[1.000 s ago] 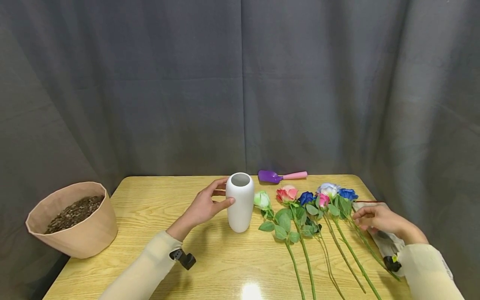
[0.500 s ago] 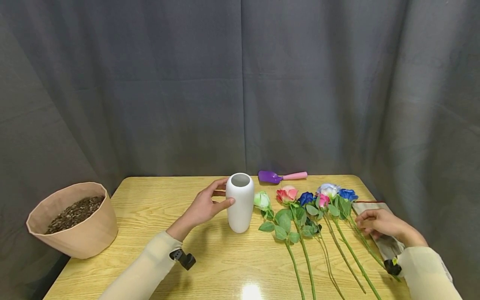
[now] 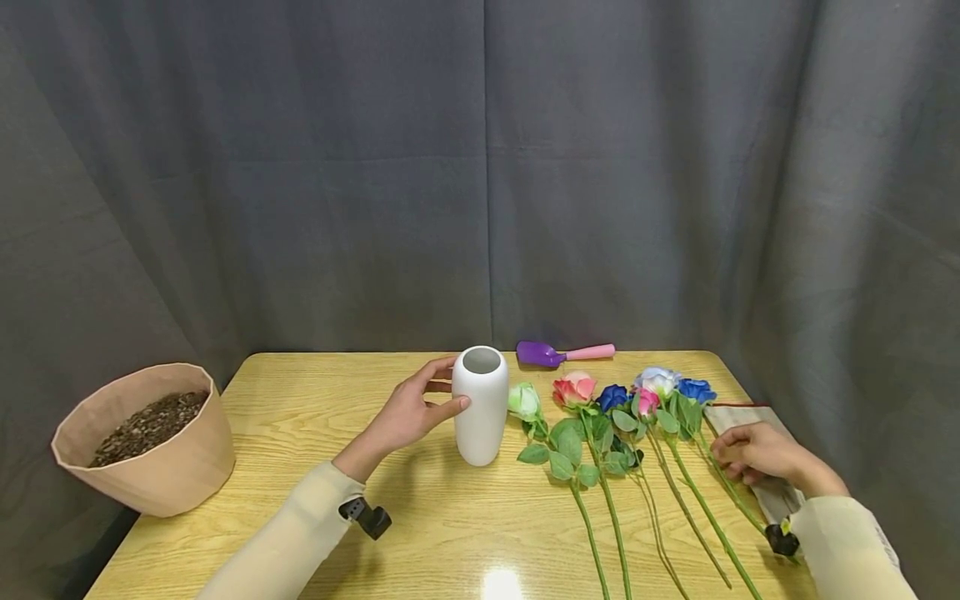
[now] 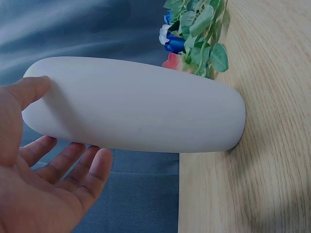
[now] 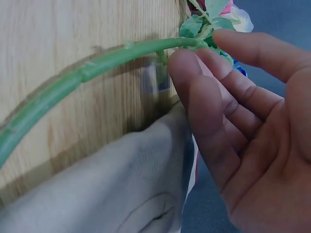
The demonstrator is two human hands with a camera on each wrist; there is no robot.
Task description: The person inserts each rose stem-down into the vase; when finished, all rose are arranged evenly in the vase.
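A white vase stands upright on the wooden table. My left hand holds it near the top, thumb on the near side and fingers round behind; the left wrist view shows the thumb on the vase and the fingertips along its lower edge. At the right, my right hand hovers with loosely bent fingers beside the green stem of the rightmost blue rose. Its fingertips come right up to that stem in the right wrist view. Below them lies a light grey cloth.
More artificial roses lie left of that stem: a white-green one, a coral one, a pale blue one and others. A purple trowel with a pink handle lies at the back edge. A soil-filled beige pot stands at the left.
My right hand has shifted slightly down, its fingers staying beside the rightmost stem. The left hand and the vase have kept their place.
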